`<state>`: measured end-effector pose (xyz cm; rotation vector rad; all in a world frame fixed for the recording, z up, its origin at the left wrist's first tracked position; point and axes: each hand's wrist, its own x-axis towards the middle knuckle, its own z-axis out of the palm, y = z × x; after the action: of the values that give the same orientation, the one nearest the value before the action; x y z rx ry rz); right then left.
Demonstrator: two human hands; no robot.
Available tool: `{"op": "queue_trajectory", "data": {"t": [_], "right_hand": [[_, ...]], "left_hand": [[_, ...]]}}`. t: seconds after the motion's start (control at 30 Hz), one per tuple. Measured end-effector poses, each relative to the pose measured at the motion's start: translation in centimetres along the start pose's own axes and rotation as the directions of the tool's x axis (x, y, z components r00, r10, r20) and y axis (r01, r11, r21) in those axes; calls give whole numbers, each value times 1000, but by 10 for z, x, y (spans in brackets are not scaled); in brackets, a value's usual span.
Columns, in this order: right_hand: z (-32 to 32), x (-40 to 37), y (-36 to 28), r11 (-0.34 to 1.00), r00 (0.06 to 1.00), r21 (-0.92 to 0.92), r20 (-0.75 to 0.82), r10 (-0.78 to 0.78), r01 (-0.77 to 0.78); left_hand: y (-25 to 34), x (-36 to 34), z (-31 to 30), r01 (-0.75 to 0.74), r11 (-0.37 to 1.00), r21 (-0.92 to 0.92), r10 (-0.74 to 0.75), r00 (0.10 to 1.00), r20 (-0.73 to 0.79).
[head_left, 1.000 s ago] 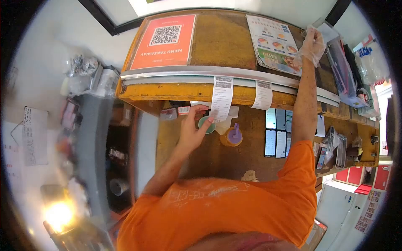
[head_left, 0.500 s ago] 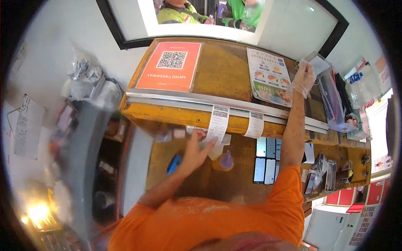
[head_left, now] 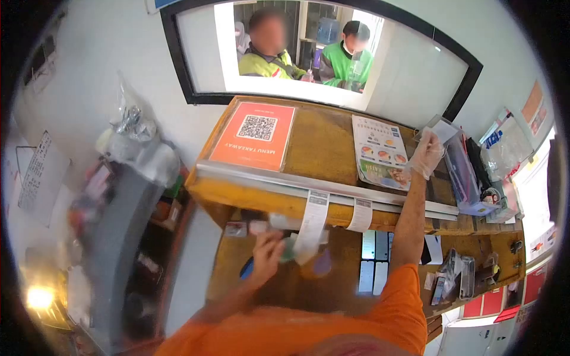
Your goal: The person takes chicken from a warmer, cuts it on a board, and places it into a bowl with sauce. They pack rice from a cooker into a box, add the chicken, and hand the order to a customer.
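My right hand (head_left: 428, 155), in a clear plastic glove, reaches over the raised counter. Its fingers are closed at the edge of a clear plastic holder (head_left: 443, 130) with a white sheet in it. Below the ledge, my bare left hand (head_left: 268, 255) is smeared by motion, and I cannot tell whether it grips anything. A blurred greenish item (head_left: 288, 249) shows right at its fingertips. Beside it hangs a long paper receipt (head_left: 313, 219) from the metal rail, with a shorter receipt (head_left: 360, 215) to the right. A purple-topped cup (head_left: 320, 264) stands behind the long receipt's lower end.
A red QR menu sheet (head_left: 254, 135) and a printed menu (head_left: 380, 151) lie on the counter (head_left: 323, 139). Several phones (head_left: 374, 264) lie on the lower shelf. A plastic bin (head_left: 466, 178) stands at the right. Two people sit beyond the window.
The view has tilted up, showing more of the window. My left hand has moved left, away from the long receipt's lower end. My right hand stays at the clear holder.
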<state>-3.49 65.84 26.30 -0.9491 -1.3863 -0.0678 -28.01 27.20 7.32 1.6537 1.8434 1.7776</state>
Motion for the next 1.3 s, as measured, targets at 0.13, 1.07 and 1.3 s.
{"op": "queue_trajectory", "data": {"t": [0.13,1.07,1.3], "right_hand": [[-35,2,-70,983,985,89,-65,-158,164],[-114,-457,-476,654,-40,431,817,-576,-622],[-106,-596,-671,734,-553,660,557,-620,-158]], "left_hand": [[29,-43,-43,88,994,66,-88,996,1],[-36,-614,-371,809,-135,-572,-977,-13,212],[25,-660,-462,639,-165,-751,-896,-415,-157]]}}
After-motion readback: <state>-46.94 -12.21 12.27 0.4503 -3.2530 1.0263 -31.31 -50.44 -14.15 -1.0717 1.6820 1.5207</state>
